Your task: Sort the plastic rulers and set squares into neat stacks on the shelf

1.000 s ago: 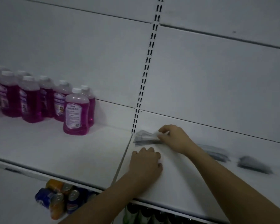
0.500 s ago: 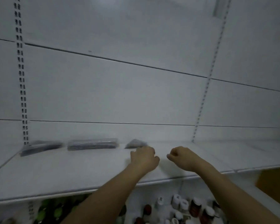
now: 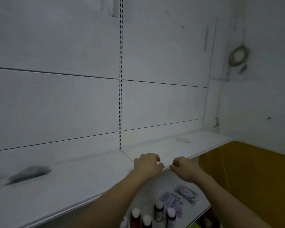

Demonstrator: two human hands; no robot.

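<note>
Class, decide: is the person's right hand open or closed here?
Closed and empty: the right hand has its fingers curled under at the shelf edge, nothing visible in them.

white-capped bottles [image 3: 148, 216] are stood on lower tier, w/ printed packets [image 3: 179, 195] laid just behind. slotted upright [image 3: 120, 79] is fixed to back panel. yellow surface [image 3: 253, 178] is seen at right.

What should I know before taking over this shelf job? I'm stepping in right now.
Left hand: fingers curled, over the shelf near its front edge; nothing visible in it.
Right hand: curled just off the front edge, nothing visible in it.
Job's things: a blurred dark stack lies far left on the shelf, another at the frame edge.
Done: some stacks set down.
Left: cannot tell how neat they are; check them.
</note>
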